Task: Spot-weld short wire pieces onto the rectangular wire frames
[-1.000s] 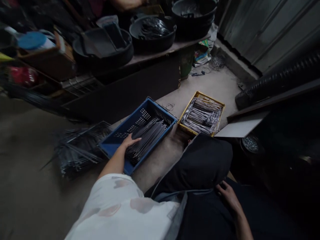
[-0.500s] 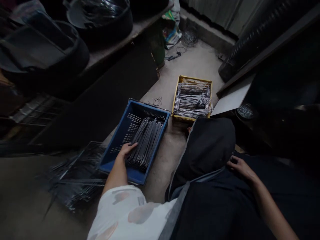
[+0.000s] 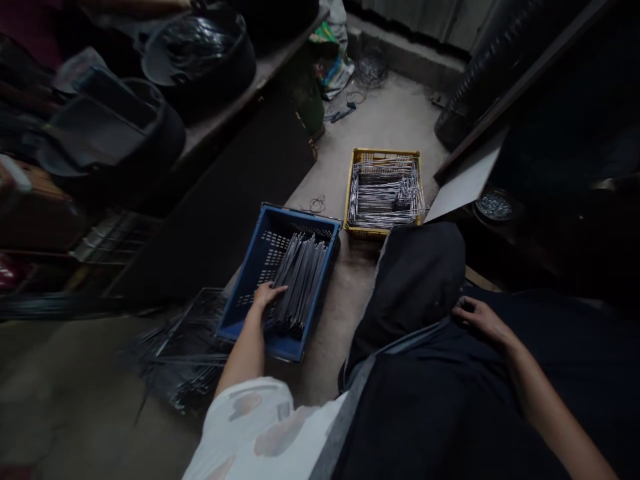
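The open left grip touches, holds nothing firmly, the stack of bent wires lying near-to-far at its right in the blue plastic crate.

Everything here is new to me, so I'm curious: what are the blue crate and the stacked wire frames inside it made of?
The blue crate looks like moulded plastic, with a matte finish and neat rows of slots in its walls. The wire frames look like thin metal with a dull grey sheen, though the exact metal can't be told.
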Demonstrator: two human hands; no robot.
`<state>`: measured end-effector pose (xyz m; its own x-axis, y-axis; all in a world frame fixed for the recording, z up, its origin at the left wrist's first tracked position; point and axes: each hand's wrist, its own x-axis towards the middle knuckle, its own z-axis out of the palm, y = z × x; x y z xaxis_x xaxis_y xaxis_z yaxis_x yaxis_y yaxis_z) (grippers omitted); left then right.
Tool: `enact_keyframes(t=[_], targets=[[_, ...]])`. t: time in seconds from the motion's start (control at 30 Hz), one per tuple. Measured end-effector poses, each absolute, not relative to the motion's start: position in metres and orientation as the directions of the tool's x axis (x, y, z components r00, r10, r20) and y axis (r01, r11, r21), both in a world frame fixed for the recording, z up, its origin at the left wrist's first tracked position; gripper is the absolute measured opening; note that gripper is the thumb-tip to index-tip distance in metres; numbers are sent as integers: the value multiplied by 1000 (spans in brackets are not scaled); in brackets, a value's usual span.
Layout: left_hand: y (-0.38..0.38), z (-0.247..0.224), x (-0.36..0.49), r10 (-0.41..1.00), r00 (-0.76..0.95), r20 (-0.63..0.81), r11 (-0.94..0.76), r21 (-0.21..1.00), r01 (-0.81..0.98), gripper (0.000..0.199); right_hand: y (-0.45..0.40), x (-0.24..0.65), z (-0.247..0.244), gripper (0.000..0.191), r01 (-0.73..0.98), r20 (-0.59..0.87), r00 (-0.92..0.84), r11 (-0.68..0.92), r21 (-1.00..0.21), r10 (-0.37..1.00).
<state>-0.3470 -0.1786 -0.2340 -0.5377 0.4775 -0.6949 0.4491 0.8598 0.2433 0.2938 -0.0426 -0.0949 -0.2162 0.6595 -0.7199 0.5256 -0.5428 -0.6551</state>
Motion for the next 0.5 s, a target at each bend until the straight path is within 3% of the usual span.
enact_keyframes(t=[0.13,0.3,0.5], targets=[[-198,-231,-338,454,-464,-760,884,321,339,32,-43,300,-98,46,496,-714,-227,-552,-670,663],[-240,-239,-320,360,-484,-798,933,294,209,29,-45,303,-98,47,484,-753,-204,-604,-633,625],[-258,-249,-319,375,-493,-785,927,310,212,32,-44,301,-100,51,478,-781,-161,-645,-596,603]])
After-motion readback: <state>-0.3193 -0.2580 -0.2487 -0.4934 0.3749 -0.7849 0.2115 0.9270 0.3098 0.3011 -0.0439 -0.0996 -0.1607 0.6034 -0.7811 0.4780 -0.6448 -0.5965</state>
